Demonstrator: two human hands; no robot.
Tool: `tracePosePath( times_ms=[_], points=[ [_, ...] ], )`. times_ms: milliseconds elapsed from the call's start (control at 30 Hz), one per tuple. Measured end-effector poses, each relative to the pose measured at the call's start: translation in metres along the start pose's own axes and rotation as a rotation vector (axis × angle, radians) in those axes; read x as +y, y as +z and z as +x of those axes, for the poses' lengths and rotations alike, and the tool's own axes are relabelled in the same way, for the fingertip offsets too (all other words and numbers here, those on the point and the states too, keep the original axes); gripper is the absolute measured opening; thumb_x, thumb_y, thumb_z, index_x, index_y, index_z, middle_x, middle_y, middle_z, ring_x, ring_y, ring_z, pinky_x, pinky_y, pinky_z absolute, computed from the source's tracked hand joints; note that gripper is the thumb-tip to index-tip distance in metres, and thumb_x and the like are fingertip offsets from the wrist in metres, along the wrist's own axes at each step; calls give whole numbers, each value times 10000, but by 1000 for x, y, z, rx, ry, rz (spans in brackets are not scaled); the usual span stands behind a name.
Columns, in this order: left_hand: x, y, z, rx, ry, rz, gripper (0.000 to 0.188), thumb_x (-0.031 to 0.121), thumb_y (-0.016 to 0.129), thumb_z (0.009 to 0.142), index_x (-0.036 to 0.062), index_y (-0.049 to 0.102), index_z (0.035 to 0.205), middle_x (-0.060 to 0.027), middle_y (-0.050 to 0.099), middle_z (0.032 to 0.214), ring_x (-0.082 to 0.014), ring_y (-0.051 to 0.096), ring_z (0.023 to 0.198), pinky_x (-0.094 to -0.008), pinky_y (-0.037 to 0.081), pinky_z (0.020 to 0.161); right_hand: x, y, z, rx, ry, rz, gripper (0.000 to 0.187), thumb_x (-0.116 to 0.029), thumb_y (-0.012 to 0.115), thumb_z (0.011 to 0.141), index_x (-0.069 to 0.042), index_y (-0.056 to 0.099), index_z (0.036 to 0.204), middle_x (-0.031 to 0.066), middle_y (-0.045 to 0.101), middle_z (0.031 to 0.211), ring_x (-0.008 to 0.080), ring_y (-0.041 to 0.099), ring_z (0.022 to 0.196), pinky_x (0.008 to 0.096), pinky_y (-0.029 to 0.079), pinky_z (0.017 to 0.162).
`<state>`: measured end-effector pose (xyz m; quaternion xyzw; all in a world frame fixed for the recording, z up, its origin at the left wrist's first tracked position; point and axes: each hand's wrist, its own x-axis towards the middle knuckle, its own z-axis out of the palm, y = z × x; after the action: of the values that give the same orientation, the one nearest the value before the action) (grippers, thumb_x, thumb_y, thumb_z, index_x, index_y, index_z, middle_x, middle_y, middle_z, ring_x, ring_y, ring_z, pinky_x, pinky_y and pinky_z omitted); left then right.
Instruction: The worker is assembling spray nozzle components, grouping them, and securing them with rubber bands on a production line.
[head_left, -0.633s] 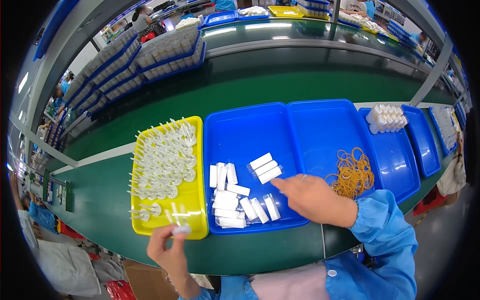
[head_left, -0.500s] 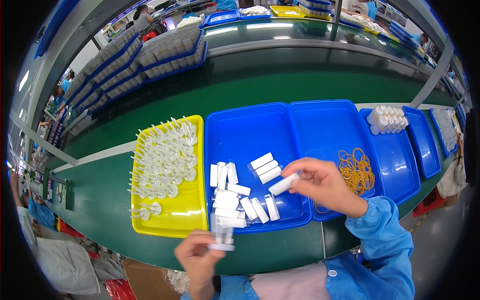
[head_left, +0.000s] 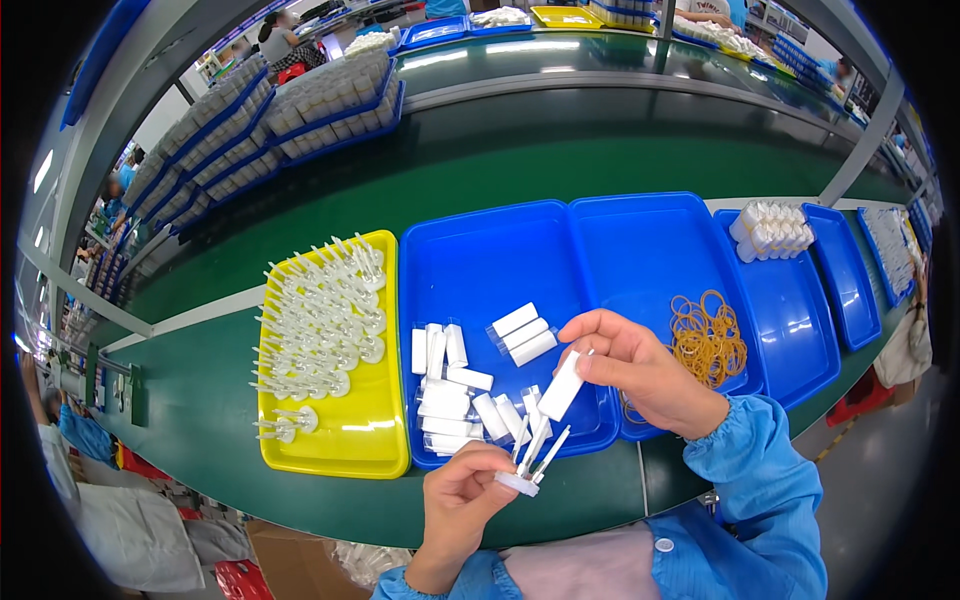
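Got a translucent white plastic piece with a round disc base and thin upright prongs (head_left: 518,484) in the left hand (head_left: 462,500), pinched at the disc's edge between thumb and fingertips with hardly any gap left, prongs up and leaning a bit right. Also got a smooth white rectangular block (head_left: 562,388) in the right hand (head_left: 645,375), nipped near its upper end by thumb and fingertips, tilted above the near edge of a big blue plastic tray (head_left: 480,260). Held right by the prong tips; can't tell from this angle whether touching. In that same tray, more loose white blocks (head_left: 445,398), some with clear film. Off left, in a yellow plastic tray (head_left: 345,440), lots of matching pronged pieces (head_left: 330,320). As for handling, probably light and fairly stiff, maybe slippery on the flat faces, so pinch the block by its sides up top. Wouldn't push sideways on those prongs, likely bendy or easy to snap. Better to hold by the disc.
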<state>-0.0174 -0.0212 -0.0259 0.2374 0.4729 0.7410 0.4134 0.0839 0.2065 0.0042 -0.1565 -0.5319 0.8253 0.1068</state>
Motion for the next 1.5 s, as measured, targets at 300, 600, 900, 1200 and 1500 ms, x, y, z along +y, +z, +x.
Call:
tracePosePath(
  times_ms=[300, 600, 900, 1200, 1500],
  points=[
    [4, -1, 1, -64, 18, 143, 172, -62, 671, 832, -60, 628, 998, -118, 583, 1020, -167, 630, 927, -275, 511, 807, -5, 1, -3, -15, 47, -78, 210, -94, 613, 907, -33, 546, 1096, 54, 632, 1004, 79, 573, 947, 237, 447, 847],
    [-1, 8, -2, 29, -33, 106, 172, -59, 702, 809, -32, 581, 929, -110, 600, 960, -166, 662, 879, -285, 549, 800, -5, 7, -12, -6, 3, -125, 192, -64, 646, 874, -16, 576, 1046, 47, 630, 991, 75, 562, 948, 243, 435, 860],
    [-12, 4, 2, -44, -6, 76, 193, -77, 685, 827, -48, 583, 988, -120, 592, 1017, -175, 637, 949, -322, 542, 861, 9, 12, -19, -138, -103, -327, 189, -58, 658, 869, -13, 586, 1038, 49, 625, 1006, 103, 578, 989, 289, 435, 921],
    [-10, 3, 6, 162, 61, 80, 212, -31, 715, 810, -1, 571, 963, -96, 609, 976, -142, 640, 871, -265, 518, 775, -1, 8, 14, -221, -45, -388, 372, -124, 664, 882, -19, 566, 1225, 85, 636, 1147, 184, 577, 1108, 332, 426, 984],
    [-10, -17, 4, 215, 143, 189, 201, -36, 690, 838, -37, 637, 1032, -88, 591, 1056, -154, 619, 934, -266, 505, 836, 42, -21, 56, 91, -624, -1663, 145, -127, 663, 821, -90, 645, 959, 97, 593, 896, 291, 568, 896, 469, 387, 916]
  ],
)
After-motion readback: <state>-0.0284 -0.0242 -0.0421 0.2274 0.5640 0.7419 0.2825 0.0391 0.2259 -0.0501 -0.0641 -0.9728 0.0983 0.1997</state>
